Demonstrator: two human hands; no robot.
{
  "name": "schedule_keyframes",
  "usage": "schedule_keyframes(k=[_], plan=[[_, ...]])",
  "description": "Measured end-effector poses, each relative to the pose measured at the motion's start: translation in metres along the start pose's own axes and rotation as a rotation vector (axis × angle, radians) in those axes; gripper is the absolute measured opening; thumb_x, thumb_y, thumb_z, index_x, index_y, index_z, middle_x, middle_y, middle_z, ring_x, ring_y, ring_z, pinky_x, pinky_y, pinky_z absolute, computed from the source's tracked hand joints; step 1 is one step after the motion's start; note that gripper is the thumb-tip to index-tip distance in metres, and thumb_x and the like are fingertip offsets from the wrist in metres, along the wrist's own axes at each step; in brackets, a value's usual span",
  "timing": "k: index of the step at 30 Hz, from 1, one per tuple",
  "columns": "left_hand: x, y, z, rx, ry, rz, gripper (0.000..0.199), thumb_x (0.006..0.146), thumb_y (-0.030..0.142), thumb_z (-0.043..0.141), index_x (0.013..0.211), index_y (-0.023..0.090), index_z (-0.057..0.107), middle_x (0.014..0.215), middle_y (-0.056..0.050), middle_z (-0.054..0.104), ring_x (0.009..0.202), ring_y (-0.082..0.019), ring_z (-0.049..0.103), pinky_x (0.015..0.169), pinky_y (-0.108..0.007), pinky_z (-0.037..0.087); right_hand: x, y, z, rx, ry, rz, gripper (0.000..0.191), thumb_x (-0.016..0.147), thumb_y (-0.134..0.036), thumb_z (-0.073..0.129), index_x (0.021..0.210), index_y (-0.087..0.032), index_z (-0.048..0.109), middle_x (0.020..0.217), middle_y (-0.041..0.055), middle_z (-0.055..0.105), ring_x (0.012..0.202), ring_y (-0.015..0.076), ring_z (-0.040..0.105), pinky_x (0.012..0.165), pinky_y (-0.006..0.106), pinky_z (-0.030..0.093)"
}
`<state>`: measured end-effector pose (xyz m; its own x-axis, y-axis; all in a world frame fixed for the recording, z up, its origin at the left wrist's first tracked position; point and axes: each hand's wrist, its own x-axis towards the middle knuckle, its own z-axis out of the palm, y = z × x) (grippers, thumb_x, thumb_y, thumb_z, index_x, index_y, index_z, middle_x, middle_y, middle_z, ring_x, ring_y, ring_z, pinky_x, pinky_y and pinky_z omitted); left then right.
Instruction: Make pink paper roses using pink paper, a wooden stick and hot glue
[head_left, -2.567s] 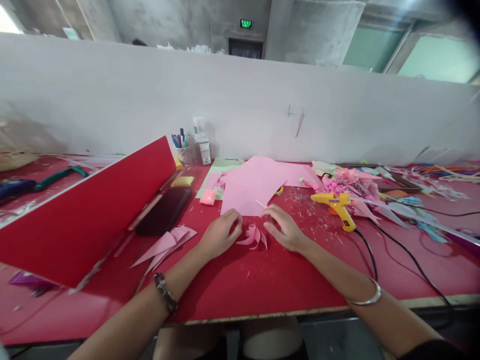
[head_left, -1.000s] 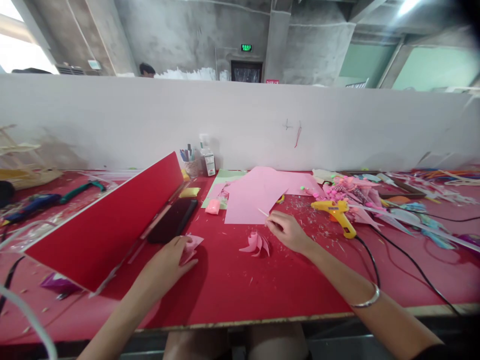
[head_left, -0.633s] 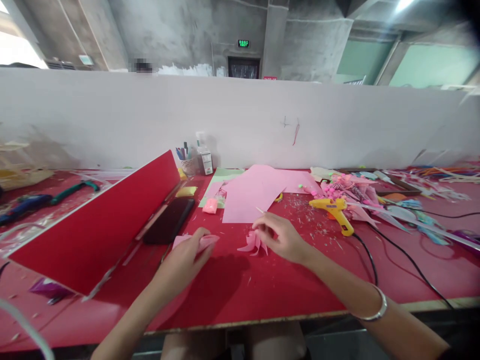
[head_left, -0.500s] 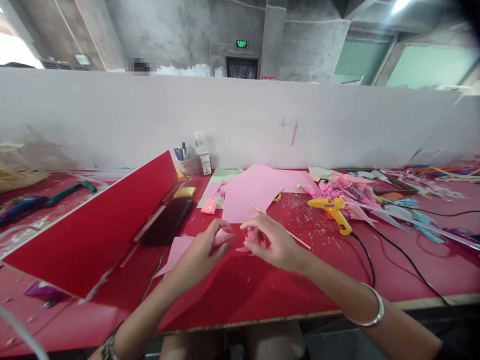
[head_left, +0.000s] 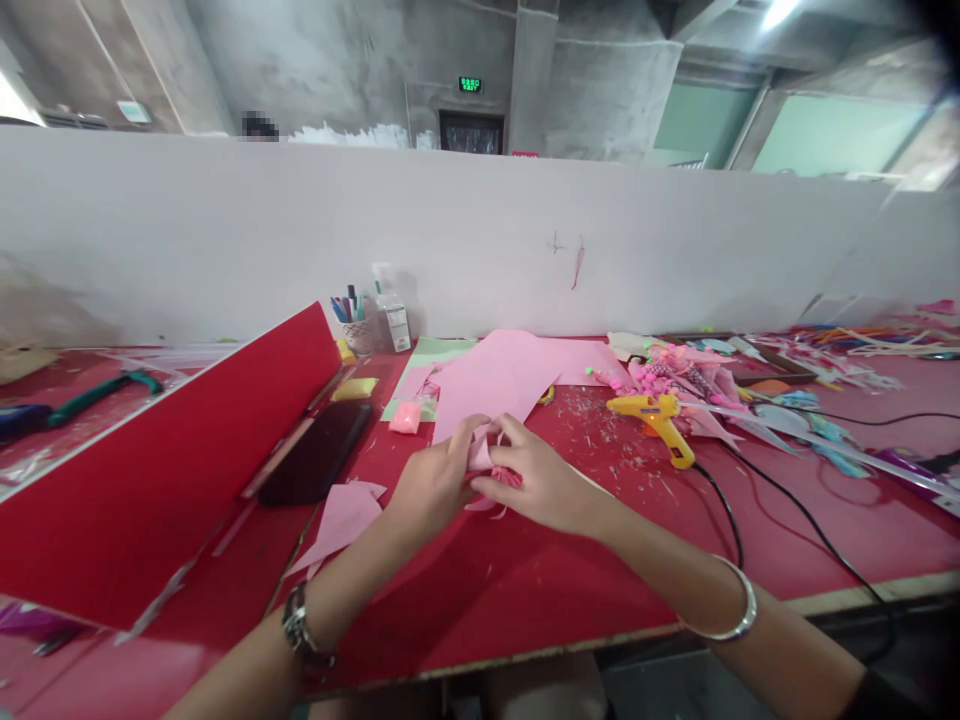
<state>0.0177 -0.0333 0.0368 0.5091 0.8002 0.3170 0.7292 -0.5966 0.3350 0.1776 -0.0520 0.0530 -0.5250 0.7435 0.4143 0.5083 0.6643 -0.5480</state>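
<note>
evidently the far left belongs to a tool with a dark green curved handle (head_left: 105, 397), lying behind a flat red rectangular board with white edges (head_left: 172, 470) that stands slanted on the red-topped table (head_left: 570, 610). just right of the board lies a flat black rectangular object (head_left: 315, 455), and nearer the person a loose pale pink pointed sheet (head_left: 343, 518) rests beside the left forearm. next comes the left hand (head_left: 435, 480), its fingers bent and pinching a small pale pink folded piece of thin sheet (head_left: 480, 455), which sits between the two hands above the table. that piece looks feather-light, soft and easily creased, probably not slippery; it would best be taken by its edges with the fingertips, since a hard squeeze might flatten its curve. under the fingers, partly covered, is a deeper pink curled-petal shape (head_left: 501, 492), likely just as light, and safer held low at its gathered middle than by its tips. the right hand (head_left: 544, 478) curls in from the other side, fingers at the folded piece; whether they grip it i cannot tell. farther right lie a thin pale stick (head_left: 592, 480) and a yellow plastic glue gun (head_left: 664, 420).
</note>
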Motion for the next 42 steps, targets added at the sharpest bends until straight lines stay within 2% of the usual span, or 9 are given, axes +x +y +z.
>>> schedule_keyframes(k=[4, 10, 12, 17, 22, 27, 34, 38, 42], plan=[[0.005, 0.000, 0.002, 0.245, -0.070, 0.078, 0.054, 0.070, 0.011, 0.043, 0.121, 0.019, 0.025, 0.077, -0.005, 0.062, 0.066, -0.021, 0.061, 0.049, -0.024, 0.040, 0.004, 0.010, 0.004, 0.103, -0.097, 0.083, 0.012, 0.077, -0.024, 0.051, 0.083, -0.015, 0.058, 0.096, 0.0061, 0.052, 0.091, 0.0161, 0.051, 0.083, 0.029, 0.040], [0.009, 0.002, 0.002, 0.459, -0.140, 0.132, 0.062, 0.069, 0.004, 0.040, 0.126, 0.017, 0.021, 0.075, -0.005, 0.061, 0.066, -0.019, 0.061, 0.052, -0.024, 0.042, 0.006, 0.017, 0.008, 0.248, -0.256, 0.068, 0.016, 0.079, -0.023, 0.047, 0.088, -0.014, 0.057, 0.099, 0.0055, 0.056, 0.089, 0.0148, 0.053, 0.081, 0.026, 0.041], [0.010, 0.003, 0.002, 0.391, -0.120, 0.124, 0.057, 0.071, 0.006, 0.041, 0.124, 0.017, 0.024, 0.075, -0.005, 0.061, 0.065, -0.019, 0.060, 0.052, -0.024, 0.042, 0.007, 0.017, 0.007, 0.223, -0.220, 0.052, 0.015, 0.080, -0.022, 0.046, 0.086, -0.015, 0.058, 0.099, 0.0051, 0.056, 0.091, 0.0147, 0.052, 0.083, 0.026, 0.040], [0.013, 0.002, -0.007, -0.037, -0.100, 0.166, 0.047, 0.070, 0.015, 0.050, 0.113, 0.019, 0.031, 0.090, -0.005, 0.059, 0.074, -0.017, 0.058, 0.057, -0.023, 0.041, 0.007, 0.016, -0.006, 0.046, -0.159, 0.040, 0.017, 0.082, -0.024, 0.043, 0.086, -0.016, 0.057, 0.096, 0.0052, 0.055, 0.090, 0.0152, 0.051, 0.081, 0.029, 0.040], [0.016, -0.006, -0.024, -0.231, -0.283, 0.195, 0.027, 0.074, 0.028, 0.054, 0.097, 0.017, 0.045, 0.081, -0.002, 0.058, 0.069, -0.012, 0.053, 0.059, -0.021, 0.039, 0.001, 0.011, -0.023, -0.127, -0.179, -0.051, 0.024, 0.080, -0.031, 0.046, 0.070, -0.014, 0.058, 0.104, 0.0084, 0.048, 0.086, 0.0142, 0.050, 0.077, 0.027, 0.041], [0.019, -0.009, -0.027, -0.187, -0.345, 0.284, 0.022, 0.074, 0.036, 0.055, 0.071, 0.015, 0.051, 0.065, 0.002, 0.052, 0.057, -0.009, 0.044, 0.051, -0.019, 0.032, 0.002, 0.001, -0.031, -0.276, -0.237, -0.194, 0.028, 0.079, -0.031, 0.046, 0.061, -0.013, 0.057, 0.107, 0.0099, 0.046, 0.090, 0.0164, 0.048, 0.077, 0.028, 0.040], [0.016, -0.004, -0.022, -0.360, -0.420, 0.261, 0.017, 0.073, 0.030, 0.057, 0.074, 0.013, 0.053, 0.068, 0.001, 0.055, 0.057, -0.008, 0.047, 0.049, -0.018, 0.033, -0.001, -0.005, -0.027, -0.347, -0.261, -0.263, 0.020, 0.076, -0.026, 0.047, 0.067, -0.014, 0.060, 0.104, 0.0111, 0.046, 0.092, 0.0186, 0.046, 0.084, 0.033, 0.037], [0.016, -0.003, -0.021, -0.340, -0.367, 0.255, 0.014, 0.076, 0.028, 0.053, 0.075, 0.013, 0.053, 0.067, 0.000, 0.056, 0.056, -0.008, 0.046, 0.050, -0.018, 0.033, -0.007, -0.003, -0.028, -0.320, -0.223, -0.230, 0.018, 0.078, -0.026, 0.046, 0.073, -0.014, 0.059, 0.109, 0.0116, 0.044, 0.098, 0.0195, 0.044, 0.087, 0.033, 0.036], [0.018, -0.011, -0.018, -0.273, -0.253, 0.149, 0.017, 0.079, 0.031, 0.047, 0.077, 0.015, 0.053, 0.063, 0.001, 0.054, 0.056, -0.009, 0.047, 0.052, -0.019, 0.033, -0.023, 0.007, -0.041, -0.199, -0.044, -0.050, 0.021, 0.079, -0.026, 0.047, 0.098, -0.019, 0.053, 0.109, 0.0085, 0.044, 0.101, 0.0175, 0.044, 0.086, 0.032, 0.038]])
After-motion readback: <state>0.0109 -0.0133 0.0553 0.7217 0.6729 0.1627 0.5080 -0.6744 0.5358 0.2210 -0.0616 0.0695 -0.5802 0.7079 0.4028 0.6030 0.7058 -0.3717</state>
